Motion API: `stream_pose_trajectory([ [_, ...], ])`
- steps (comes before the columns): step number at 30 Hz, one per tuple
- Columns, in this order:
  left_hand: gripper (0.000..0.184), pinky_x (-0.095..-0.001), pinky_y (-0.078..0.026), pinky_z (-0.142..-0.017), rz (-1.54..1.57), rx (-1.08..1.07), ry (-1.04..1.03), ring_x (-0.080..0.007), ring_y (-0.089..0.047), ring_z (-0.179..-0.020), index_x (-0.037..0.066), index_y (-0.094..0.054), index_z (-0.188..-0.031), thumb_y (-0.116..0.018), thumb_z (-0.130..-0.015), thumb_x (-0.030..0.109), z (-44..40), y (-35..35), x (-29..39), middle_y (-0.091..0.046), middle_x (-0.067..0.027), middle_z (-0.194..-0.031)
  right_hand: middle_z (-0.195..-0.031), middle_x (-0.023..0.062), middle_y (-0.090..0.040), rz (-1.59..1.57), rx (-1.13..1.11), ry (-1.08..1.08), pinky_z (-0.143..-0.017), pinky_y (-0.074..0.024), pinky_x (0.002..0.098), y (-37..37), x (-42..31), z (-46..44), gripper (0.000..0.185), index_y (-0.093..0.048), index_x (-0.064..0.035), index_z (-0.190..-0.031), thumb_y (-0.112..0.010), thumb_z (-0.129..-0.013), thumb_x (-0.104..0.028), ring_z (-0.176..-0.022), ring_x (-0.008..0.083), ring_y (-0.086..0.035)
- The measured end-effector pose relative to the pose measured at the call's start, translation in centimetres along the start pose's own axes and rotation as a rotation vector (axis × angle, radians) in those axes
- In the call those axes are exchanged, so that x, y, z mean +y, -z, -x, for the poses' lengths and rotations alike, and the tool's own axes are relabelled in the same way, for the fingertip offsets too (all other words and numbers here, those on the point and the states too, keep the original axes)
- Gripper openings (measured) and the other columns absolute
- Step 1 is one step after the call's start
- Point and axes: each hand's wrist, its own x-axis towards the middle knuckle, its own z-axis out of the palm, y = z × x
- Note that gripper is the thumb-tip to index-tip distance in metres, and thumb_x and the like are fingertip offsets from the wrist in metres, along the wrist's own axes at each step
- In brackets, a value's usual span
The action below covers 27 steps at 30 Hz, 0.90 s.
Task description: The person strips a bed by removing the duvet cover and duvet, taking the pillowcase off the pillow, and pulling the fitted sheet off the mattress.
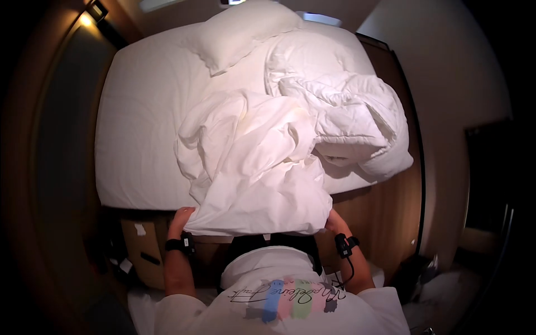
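My left hand [183, 215] and right hand [334, 219] each pinch one end of the near edge of a thin, wrinkled white cloth [257, 173], though the fabric hides most of my fingertips. Gripping it this far apart, I judge, keeps that edge spread almost straight before my body; the rest lies in loose folds over the middle of the wide, white-covered mattress [134, 134], which seems to bear most of its weight. A thick, stitched white quilt [352, 123] lies heaped just beside it, on the right (bulky enough, I suspect, to snag the folds). The plump, rectangular white pillow [245, 36] rests at the far end, probably well placed there, clear of both my hands.
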Motion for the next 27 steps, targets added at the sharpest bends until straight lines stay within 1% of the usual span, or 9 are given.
stream_pose_trajectory([
  [2,0.058,-0.0331,-0.042,-0.089,-0.332,0.446,-0.107,-0.0286,-0.055,-0.103,-0.006,-0.049,-0.115,-0.064,-0.07,0.025,-3.9,1.8,-2.6,-0.057,-0.0204,-0.11,-0.129,0.0092,-0.045,0.085,0.121,-0.056,-0.091,-0.0412,0.0333,-0.9,2.3,2.0,0.058,-0.034,-0.0022,-0.132,-0.047,-0.089,-0.039,-0.111,0.0184,-0.049],
  [4,0.068,-0.0352,-0.04,-0.093,-0.231,0.481,-0.107,-0.033,-0.05,-0.109,-0.006,-0.043,-0.12,-0.067,-0.065,0.025,-5.2,2.6,-2.8,-0.051,-0.0242,-0.119,-0.129,0.0091,-0.045,0.129,0.178,-0.096,-0.093,-0.0392,0.0331,-1.8,4.9,3.3,0.063,-0.031,-0.0027,-0.134,-0.044,-0.089,-0.045,-0.111,0.0182,-0.048],
  [9,0.116,-0.0362,-0.032,-0.099,-0.131,0.274,0.04,-0.0321,-0.034,-0.123,-0.005,-0.01,-0.137,-0.075,-0.059,0.05,-9.0,1.1,1.4,-0.028,-0.0271,-0.135,-0.129,0.0086,-0.045,0.106,0.284,-0.179,-0.096,-0.0357,0.0313,-1.9,9.1,9.5,0.062,-0.034,-0.0034,-0.133,-0.043,-0.089,-0.045,-0.112,0.0178,-0.047],
  [14,0.119,-0.0355,-0.03,-0.1,-0.268,0.199,0.069,-0.0312,-0.033,-0.124,-0.006,-0.003,-0.136,-0.074,-0.06,0.051,-10.7,-4.7,5.9,-0.027,-0.0254,-0.136,-0.116,0.0109,-0.055,0.028,0.594,0.029,-0.09,-0.0417,0.033,4.2,13.9,21.0,0.051,-0.048,0.0001,-0.122,-0.042,-0.09,-0.039,-0.103,0.0224,-0.054],
  [16,0.116,-0.0339,-0.029,-0.101,-0.186,0.129,-0.353,-0.0296,-0.033,-0.123,-0.008,-0.009,-0.134,-0.077,-0.058,0.047,-12.8,-7.1,5.6,-0.029,-0.0237,-0.135,-0.118,0.0105,-0.054,-0.078,0.699,0.029,-0.091,-0.0407,0.0329,4.9,14.6,24.8,0.051,-0.047,-0.0009,-0.123,-0.041,-0.089,-0.04,-0.105,0.0221,-0.053],
  [17,0.114,-0.0331,-0.028,-0.102,-0.081,0.033,-0.147,-0.0286,-0.033,-0.122,-0.009,-0.012,-0.132,-0.081,-0.056,0.042,-11.3,-9.3,6.7,-0.03,-0.0228,-0.134,-0.118,0.0103,-0.054,-0.132,0.73,0.03,-0.092,-0.0403,0.0329,5.0,15.1,25.9,0.052,-0.047,-0.0015,-0.123,-0.04,-0.089,-0.04,-0.106,0.022,-0.053],
  [21,0.112,-0.0337,-0.028,-0.101,-0.242,-0.021,-0.299,-0.0289,-0.033,-0.122,-0.009,-0.013,-0.132,-0.08,-0.057,0.041,-15.5,-16.0,2.9,-0.03,-0.0229,-0.133,-0.119,0.0084,-0.054,-0.276,0.673,0.02,-0.094,-0.0391,0.0338,6.3,17.7,26.1,0.054,-0.046,-0.0044,-0.124,-0.035,-0.088,-0.043,-0.108,0.0225,-0.052],
  [23,0.079,-0.032,-0.041,-0.085,-0.302,0.32,-0.287,-0.0278,-0.051,-0.104,-0.008,-0.034,-0.123,-0.074,-0.066,0.029,-17.4,-17.8,0.1,-0.048,-0.0185,-0.12,-0.121,0.0073,-0.053,-0.37,0.591,0.048,-0.094,-0.0389,0.0336,5.0,15.9,24.3,0.054,-0.045,-0.0053,-0.126,-0.033,-0.089,-0.043,-0.109,0.0215,-0.051],
  [27,0.023,-0.0344,-0.044,-0.067,-0.224,0.318,-0.488,-0.0248,-0.056,-0.071,-0.002,-0.058,-0.085,-0.058,-0.066,0.012,-14.4,-19.0,0.8,-0.06,-0.0123,-0.078,-0.124,0.0037,-0.051,-0.462,0.367,0.064,-0.095,-0.0377,0.0334,5.4,13.9,22.8,0.049,-0.044,-0.0077,-0.126,-0.035,-0.09,-0.04,-0.111,0.0194,-0.049],
])
